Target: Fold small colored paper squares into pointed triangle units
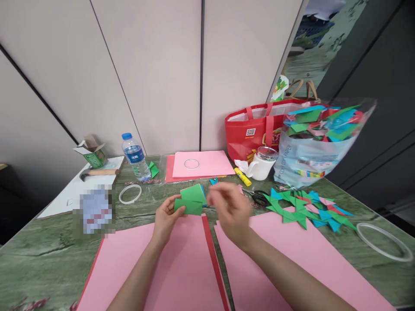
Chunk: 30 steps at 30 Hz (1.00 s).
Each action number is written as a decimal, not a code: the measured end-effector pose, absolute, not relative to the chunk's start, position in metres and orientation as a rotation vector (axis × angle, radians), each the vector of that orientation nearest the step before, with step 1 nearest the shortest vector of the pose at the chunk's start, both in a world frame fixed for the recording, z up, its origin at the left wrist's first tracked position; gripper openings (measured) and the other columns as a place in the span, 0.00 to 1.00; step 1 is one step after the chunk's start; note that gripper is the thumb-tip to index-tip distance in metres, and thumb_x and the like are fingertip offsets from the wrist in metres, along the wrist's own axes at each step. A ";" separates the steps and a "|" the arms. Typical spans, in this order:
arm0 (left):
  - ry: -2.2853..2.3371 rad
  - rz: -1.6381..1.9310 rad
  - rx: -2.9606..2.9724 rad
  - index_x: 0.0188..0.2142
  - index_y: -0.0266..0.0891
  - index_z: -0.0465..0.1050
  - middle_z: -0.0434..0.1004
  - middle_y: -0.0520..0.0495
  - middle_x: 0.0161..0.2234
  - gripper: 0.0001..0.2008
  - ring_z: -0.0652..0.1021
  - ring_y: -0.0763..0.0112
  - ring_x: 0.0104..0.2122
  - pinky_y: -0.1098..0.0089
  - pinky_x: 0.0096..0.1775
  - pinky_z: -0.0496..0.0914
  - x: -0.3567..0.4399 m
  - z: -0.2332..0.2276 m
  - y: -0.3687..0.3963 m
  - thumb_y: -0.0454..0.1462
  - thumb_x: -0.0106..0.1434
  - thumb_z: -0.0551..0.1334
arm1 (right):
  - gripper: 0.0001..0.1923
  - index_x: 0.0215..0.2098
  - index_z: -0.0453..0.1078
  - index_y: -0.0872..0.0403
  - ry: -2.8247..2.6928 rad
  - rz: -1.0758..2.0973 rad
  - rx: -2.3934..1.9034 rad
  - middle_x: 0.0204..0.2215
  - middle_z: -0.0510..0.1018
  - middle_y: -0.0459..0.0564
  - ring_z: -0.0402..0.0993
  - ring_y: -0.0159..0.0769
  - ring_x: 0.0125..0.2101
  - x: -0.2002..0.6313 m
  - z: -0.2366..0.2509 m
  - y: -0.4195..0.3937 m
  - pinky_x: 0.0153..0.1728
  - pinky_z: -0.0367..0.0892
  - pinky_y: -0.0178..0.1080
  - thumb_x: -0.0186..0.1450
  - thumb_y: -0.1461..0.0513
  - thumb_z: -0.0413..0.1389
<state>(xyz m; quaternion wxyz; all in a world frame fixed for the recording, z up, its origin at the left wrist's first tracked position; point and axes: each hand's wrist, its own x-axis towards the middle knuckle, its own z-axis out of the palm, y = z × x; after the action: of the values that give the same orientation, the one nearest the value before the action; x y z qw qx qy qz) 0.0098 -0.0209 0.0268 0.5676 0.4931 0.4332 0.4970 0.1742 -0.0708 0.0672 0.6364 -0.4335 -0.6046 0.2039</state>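
My left hand (166, 216) is closed on a small green paper piece (188, 206), thumb on its front, above pink sheets. A green square of paper (192, 192) stands just behind that piece, partly covered by it; whether the two are joined I cannot tell. Just right of the papers is my right hand (232, 210), raised, its fingers curled and smeared by motion. No object shows in it. Beneath my hands lie two stacks of large pink sheets (184, 259), (279, 250), with a red edge showing on the left one. A small blue paper piece (213, 181) lies behind the right hand.
Folded paper pieces (298, 206), black scissors (259, 198), a yellow glue stick (242, 176), a white mug (263, 166) and a filled plastic bag (301, 162) stand right. A water bottle (136, 157), hammer (100, 172) and white ring (130, 194) are left.
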 end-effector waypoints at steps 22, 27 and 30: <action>1.132 1.093 1.185 0.29 0.36 0.65 0.73 0.54 0.21 0.14 0.73 0.75 0.21 0.74 0.27 0.68 0.012 0.017 -0.019 0.32 0.42 0.67 | 0.07 0.28 0.69 0.56 -1.407 0.904 -1.293 0.18 0.70 0.42 0.65 0.30 0.19 0.152 -0.005 -0.046 0.21 0.60 0.31 0.53 0.60 0.56; 1.194 1.134 1.209 0.35 0.36 0.65 0.72 0.53 0.23 0.17 0.74 0.71 0.23 0.71 0.27 0.69 0.016 0.019 -0.021 0.39 0.46 0.65 | 0.10 0.36 0.71 0.54 -1.500 0.810 -1.167 0.29 0.75 0.48 0.70 0.35 0.30 0.152 -0.006 -0.045 0.33 0.65 0.36 0.61 0.60 0.48; 1.193 1.149 1.232 0.45 0.37 0.61 0.73 0.51 0.27 0.25 0.75 0.69 0.27 0.69 0.30 0.70 0.016 0.020 -0.021 0.41 0.48 0.63 | 0.15 0.47 0.65 0.52 -1.593 0.754 -1.112 0.41 0.72 0.52 0.67 0.37 0.42 0.151 -0.005 -0.046 0.44 0.61 0.39 0.62 0.61 0.48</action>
<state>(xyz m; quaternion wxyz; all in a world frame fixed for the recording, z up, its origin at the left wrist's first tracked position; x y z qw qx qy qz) 0.0164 -0.0212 0.0197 0.5132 0.5122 0.4962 0.4777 0.1509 -0.0461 -0.0048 0.5043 -0.4607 -0.6601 0.3125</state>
